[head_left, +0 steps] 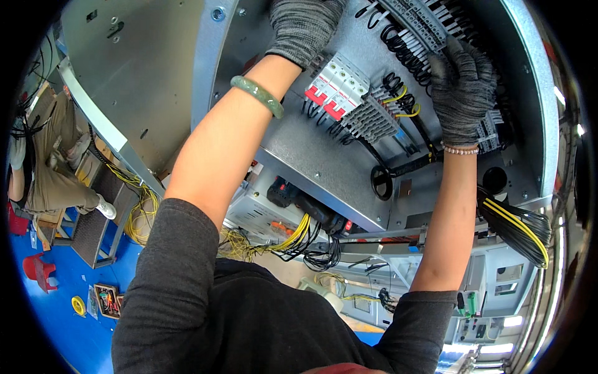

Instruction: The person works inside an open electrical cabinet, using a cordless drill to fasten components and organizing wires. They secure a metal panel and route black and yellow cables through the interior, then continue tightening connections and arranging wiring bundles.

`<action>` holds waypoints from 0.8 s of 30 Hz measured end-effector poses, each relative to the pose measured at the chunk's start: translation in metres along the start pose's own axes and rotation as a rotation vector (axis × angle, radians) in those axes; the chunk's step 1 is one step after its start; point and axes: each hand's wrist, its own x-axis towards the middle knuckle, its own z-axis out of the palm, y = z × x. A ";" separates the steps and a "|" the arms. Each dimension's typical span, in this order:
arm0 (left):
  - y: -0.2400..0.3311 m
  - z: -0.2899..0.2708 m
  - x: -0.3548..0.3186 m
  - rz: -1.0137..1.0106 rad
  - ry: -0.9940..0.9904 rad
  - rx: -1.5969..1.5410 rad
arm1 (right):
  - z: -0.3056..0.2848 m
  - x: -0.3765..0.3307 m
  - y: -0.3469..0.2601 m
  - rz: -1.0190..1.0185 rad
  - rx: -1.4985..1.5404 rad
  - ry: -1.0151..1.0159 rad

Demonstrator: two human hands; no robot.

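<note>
My left hand [306,28], in a grey knit glove, reaches up inside a metal cabinet; its fingers are cut off by the picture's top edge. My right hand [463,93], in a matching glove, is up against a long grey terminal block [418,23]. Its fingers are bent together at the block's lower end, and what they hold there is too small to make out. Black wires with white sleeves [405,53] loop along that block. Between the hands sit white circuit breakers [339,84] with red levers, beside a row of smaller grey terminals [374,119].
A black power drill [308,209] lies below the cabinet's metal edge. Bundled black and yellow cables [514,224] hang at the right. An open door panel [134,68] stands left. Beyond it a seated person [53,162] is near a metal step [99,218] and a red stool [38,271].
</note>
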 end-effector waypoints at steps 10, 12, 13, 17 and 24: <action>-0.010 -0.006 -0.017 -0.057 0.083 -0.140 | 0.002 0.000 -0.001 0.043 0.035 -0.016; -0.002 -0.008 -0.015 -0.115 0.061 -0.123 | -0.004 0.004 -0.007 0.058 0.012 -0.024; -0.010 -0.003 -0.011 0.016 0.100 -0.141 | -0.002 0.002 -0.005 0.049 0.022 -0.017; -0.017 0.007 -0.004 0.081 0.100 -0.249 | 0.001 -0.002 0.006 0.005 0.006 -0.014; -0.034 0.030 0.008 0.092 0.246 -0.578 | -0.004 0.005 -0.009 0.069 0.019 -0.034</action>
